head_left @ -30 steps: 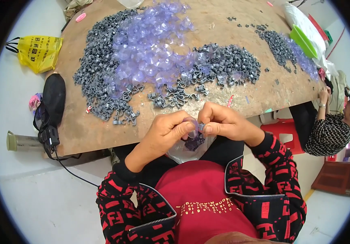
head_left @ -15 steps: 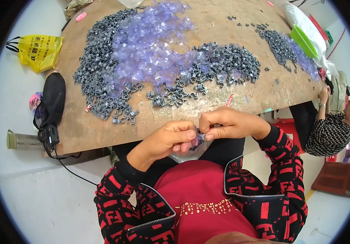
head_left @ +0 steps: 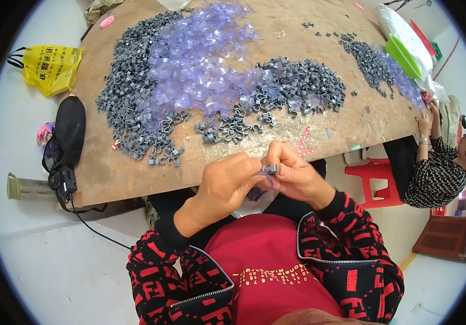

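My two closed hands meet just off the table's near edge, pinching small parts together. My right hand grips a grey plastic clip between thumb and forefinger. The fingers of my left hand close on a clear purplish suction cup, pressed against the clip and partly covered by fingers. Below them, a clear plastic bag with dark pieces lies at my lap. Beyond my hands, a heap of clear suction cups is flanked by piles of grey clips.
The wooden table spreads out ahead. At right lie another clip pile, a green basin and a white sack. A co-worker sits there, near a red stool. A black cable hangs at left.
My hands have drawn closer together, the left rising and turning over. The grey clip now shows between the fingertips. More of the red-and-white strip on the table and the red stool is visible.
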Demonstrator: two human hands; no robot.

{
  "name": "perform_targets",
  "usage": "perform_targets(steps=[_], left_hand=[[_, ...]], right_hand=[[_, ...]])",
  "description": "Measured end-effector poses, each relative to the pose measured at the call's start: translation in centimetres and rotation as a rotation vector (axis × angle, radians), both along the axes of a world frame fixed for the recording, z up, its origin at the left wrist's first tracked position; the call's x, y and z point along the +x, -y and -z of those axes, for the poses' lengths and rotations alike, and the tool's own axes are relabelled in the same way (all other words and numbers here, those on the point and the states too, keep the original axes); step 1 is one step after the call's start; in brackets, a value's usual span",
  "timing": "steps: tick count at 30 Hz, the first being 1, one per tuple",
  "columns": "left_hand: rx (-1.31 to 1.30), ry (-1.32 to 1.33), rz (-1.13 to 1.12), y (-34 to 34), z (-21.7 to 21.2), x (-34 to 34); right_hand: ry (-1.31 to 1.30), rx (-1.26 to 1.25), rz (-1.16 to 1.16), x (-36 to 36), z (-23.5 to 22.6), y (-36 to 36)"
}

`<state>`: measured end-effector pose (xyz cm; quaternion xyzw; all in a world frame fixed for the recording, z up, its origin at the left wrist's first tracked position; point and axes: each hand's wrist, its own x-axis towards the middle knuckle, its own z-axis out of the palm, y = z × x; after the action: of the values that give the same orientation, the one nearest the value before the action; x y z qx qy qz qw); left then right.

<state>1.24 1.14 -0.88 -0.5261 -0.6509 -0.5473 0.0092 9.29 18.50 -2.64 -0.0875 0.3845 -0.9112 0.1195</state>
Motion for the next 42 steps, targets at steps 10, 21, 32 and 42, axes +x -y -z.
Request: perform_targets(steps=[10,21,32,42], left_hand=[[-0.221,0.656,0.171,1.0,-0.6,-0.4],[0.016,-0.146,0.076,0.0,-1.1,-0.5],[-0.089,0.292,0.185,0.3,-1.6,0.1],[0.042,1.82,0.757,0.6,-0.6,0.4]], right_hand=[[-0.505,0.923,-0.017,-1.5,-3.7,-3.1],[-0.028,0.124,-0.159,0.3,-1.0,-0.5],[-0.066,0.18,-0.089,0.2,-2.4,-2.3],[-0.632,1.012,-0.093,-1.5,-6.0,-3.2]])
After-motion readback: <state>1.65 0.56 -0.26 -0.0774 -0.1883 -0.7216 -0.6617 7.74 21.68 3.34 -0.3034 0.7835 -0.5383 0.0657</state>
